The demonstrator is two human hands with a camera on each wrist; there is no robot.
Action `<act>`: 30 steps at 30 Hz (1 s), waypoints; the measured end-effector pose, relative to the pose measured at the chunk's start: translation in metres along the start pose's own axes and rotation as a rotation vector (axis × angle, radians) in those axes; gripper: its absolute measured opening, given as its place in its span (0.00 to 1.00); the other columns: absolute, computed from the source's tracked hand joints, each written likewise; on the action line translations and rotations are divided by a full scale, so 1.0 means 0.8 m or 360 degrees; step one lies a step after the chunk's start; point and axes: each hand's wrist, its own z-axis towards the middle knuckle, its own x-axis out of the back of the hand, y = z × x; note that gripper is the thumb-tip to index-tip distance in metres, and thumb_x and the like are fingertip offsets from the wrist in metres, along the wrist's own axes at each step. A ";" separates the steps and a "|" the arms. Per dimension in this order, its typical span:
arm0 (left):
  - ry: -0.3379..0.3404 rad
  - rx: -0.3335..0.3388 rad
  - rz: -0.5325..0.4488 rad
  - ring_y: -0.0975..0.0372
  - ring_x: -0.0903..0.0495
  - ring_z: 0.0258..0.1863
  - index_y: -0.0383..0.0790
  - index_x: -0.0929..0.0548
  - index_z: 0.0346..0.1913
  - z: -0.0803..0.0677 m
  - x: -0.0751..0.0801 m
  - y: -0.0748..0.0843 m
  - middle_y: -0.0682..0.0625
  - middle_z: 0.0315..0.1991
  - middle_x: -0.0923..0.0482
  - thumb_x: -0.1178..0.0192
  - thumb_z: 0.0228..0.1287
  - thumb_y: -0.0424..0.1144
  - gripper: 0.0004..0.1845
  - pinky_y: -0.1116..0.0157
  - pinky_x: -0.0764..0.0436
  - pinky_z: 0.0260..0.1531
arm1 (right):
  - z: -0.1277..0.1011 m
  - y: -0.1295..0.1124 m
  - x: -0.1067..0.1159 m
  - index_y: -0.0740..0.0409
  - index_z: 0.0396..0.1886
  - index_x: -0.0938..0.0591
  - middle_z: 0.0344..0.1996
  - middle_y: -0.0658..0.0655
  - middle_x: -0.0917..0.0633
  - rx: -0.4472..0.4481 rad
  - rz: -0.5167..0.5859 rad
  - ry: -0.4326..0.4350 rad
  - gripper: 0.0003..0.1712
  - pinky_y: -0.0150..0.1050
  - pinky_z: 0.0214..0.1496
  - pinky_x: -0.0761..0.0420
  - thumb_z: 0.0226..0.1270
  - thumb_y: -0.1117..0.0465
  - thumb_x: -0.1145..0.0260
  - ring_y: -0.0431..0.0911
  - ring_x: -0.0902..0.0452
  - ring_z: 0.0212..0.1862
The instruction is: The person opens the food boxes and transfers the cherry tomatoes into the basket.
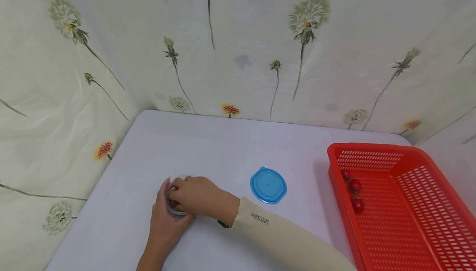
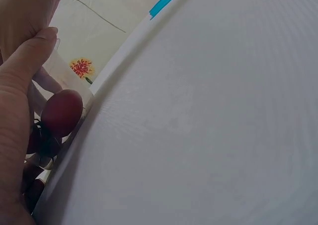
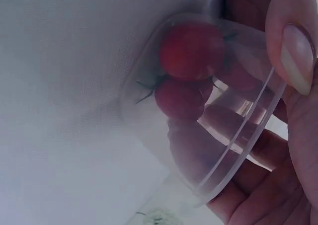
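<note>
A small clear plastic cup (image 3: pixel 240 158) stands on the white table at the left, with several red cherry tomatoes (image 3: pixel 191 51) with green stems in it. My left hand (image 1: pixel 165 221) grips the cup from its left and near side, thumb and fingers spread around the wall. From the right, my right hand (image 1: pixel 198 196) reaches over the rim, its bent fingers down inside the cup beside a tomato (image 2: pixel 62 113). The fingertips are hidden in the head view, and I cannot tell whether they pinch a tomato.
A blue lid (image 1: pixel 268 185) lies flat on the white table (image 1: pixel 230 147), right of the cup. At the right stands a red perforated basket (image 1: pixel 409 221) with three tomatoes (image 1: pixel 355 186) along its left wall. Flower-patterned sheeting (image 1: pixel 238 48) hangs behind the table.
</note>
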 end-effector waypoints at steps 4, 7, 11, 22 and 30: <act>0.0000 -0.0028 0.0002 0.55 0.33 0.75 0.49 0.50 0.84 0.001 -0.002 0.000 0.47 0.78 0.36 0.18 0.54 0.46 0.62 0.52 0.34 0.70 | -0.002 0.001 0.003 0.41 0.57 0.12 0.50 0.45 0.17 0.0006 -0.0013 0.0040 0.16 0.27 0.47 0.21 0.78 0.44 0.35 0.40 0.22 0.47; 0.0007 -0.0059 0.0009 0.54 0.33 0.75 0.47 0.50 0.84 0.001 -0.002 0.000 0.47 0.77 0.35 0.18 0.54 0.46 0.62 0.58 0.35 0.71 | -0.005 0.006 0.004 0.46 0.57 0.13 0.51 0.45 0.17 0.0026 0.0141 0.0072 0.15 0.24 0.50 0.23 0.77 0.49 0.33 0.39 0.22 0.50; 0.0008 -0.0052 0.0012 0.58 0.34 0.74 0.47 0.50 0.84 0.000 -0.001 0.002 0.49 0.77 0.34 0.18 0.54 0.45 0.62 0.71 0.38 0.69 | -0.006 0.014 0.002 0.49 0.56 0.15 0.47 0.44 0.18 0.0031 0.0486 0.0091 0.14 0.22 0.49 0.26 0.74 0.56 0.31 0.36 0.24 0.47; 0.0023 0.0000 0.0031 0.49 0.36 0.74 0.52 0.49 0.84 -0.002 -0.002 0.002 0.46 0.76 0.34 0.18 0.53 0.52 0.62 0.34 0.35 0.68 | -0.023 0.034 0.017 0.51 0.59 0.18 0.43 0.42 0.16 -0.0043 0.1035 0.0134 0.19 0.22 0.45 0.24 0.71 0.61 0.29 0.35 0.22 0.43; 0.0033 0.0025 0.0011 0.54 0.34 0.74 0.51 0.48 0.84 -0.002 -0.004 0.005 0.51 0.75 0.33 0.16 0.49 0.53 0.64 0.31 0.43 0.71 | -0.043 0.053 0.033 0.48 0.58 0.16 0.43 0.40 0.14 -0.0044 0.0967 0.0150 0.18 0.25 0.47 0.23 0.71 0.53 0.27 0.37 0.19 0.45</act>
